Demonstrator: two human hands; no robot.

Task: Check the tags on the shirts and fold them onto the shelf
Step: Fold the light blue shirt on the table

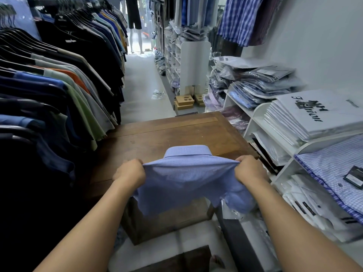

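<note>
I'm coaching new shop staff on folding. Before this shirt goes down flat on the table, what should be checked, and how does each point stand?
1. Left hand grip on the light blue checked collared shirt: ok, fingers curled round one shoulder.
2. Right hand grip: ok, bunching the other shoulder.
3. Shirt held level, collar centred between the hands: ok.
4. Brown wooden table bare ahead of the shirt: ok.
5. Tag read: cannot tell, no tag shows on this shirt.
6. Room on the white shelf: cannot tell, the visible compartments hold stacked shirts.
</note>
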